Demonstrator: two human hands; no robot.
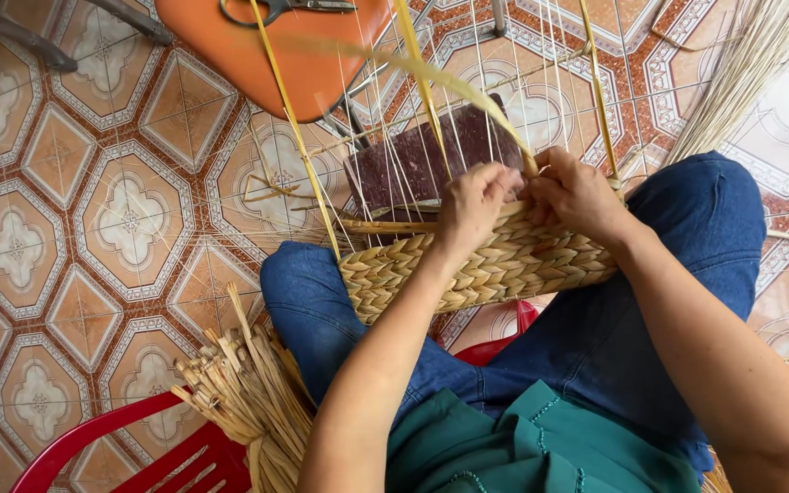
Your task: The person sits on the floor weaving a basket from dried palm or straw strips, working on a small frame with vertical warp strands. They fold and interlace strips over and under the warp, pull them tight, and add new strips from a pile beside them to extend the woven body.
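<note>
A half-woven straw basket (486, 269) rests across my knees, its braided wall facing me and thin upright strands rising from its rim. My left hand (474, 208) grips the top edge of the weave, fingers curled over it. Beside it, my right hand (575, 194) pinches a flat yellow straw strip (468, 87) at the rim, where the strip bends away upward. A dark maroon block (422, 164) sits inside the basket behind the strands.
An orange stool (267, 55) with scissors (289, 7) on it stands ahead on the patterned tile floor (93, 210). A bundle of cut straw (248, 393) lies on a red plastic chair (93, 447) at my left. Loose straw stalks (741, 73) fan out at the upper right.
</note>
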